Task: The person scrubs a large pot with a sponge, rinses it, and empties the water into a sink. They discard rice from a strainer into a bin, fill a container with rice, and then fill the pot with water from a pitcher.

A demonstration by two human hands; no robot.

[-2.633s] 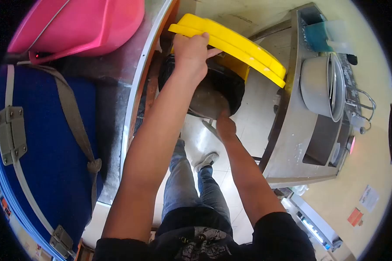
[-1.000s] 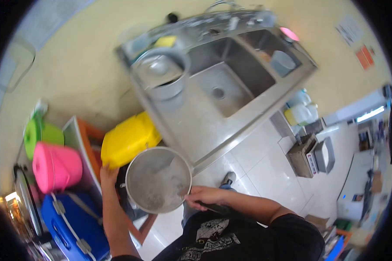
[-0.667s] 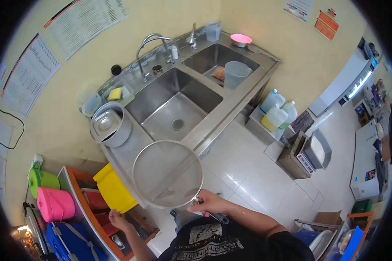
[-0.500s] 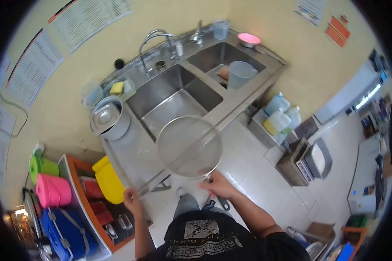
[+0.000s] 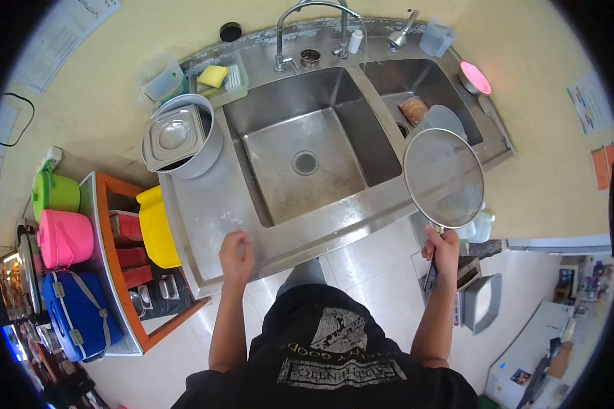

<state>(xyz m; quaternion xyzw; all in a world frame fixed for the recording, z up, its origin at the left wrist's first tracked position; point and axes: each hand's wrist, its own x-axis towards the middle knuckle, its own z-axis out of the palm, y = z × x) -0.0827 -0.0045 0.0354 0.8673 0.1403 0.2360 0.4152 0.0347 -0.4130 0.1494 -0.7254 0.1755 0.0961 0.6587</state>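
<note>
My right hand [image 5: 443, 253] grips the handle of a round fine-mesh strainer [image 5: 445, 177]. The strainer's hoop is raised in front of the right sink basin [image 5: 409, 71] and partly covers a clear plastic pitcher [image 5: 450, 117] standing there. Beside that pitcher in the basin lies a bag of something brownish [image 5: 413, 109]. My left hand [image 5: 237, 258], fingers curled in with nothing seen in them, is over the front edge of the steel counter [image 5: 208, 228]. Ahead of it is the large left basin [image 5: 286, 198], with a round drain [image 5: 305, 162] in its floor.
On the counter's left stands a large pot [image 5: 208, 153] with metal pans in it, near a tray [image 5: 235, 82] holding a yellow sponge [image 5: 213, 76]. A curved faucet [image 5: 280, 41] rises behind the basins. A pink bowl [image 5: 475, 78] sits far right; an orange-edged shelf [image 5: 106, 232] stands left.
I have come closer to the sink, and the view has turned. The strainer has swung from in front of my body to the right, and my left hand has risen over the counter edge.
</note>
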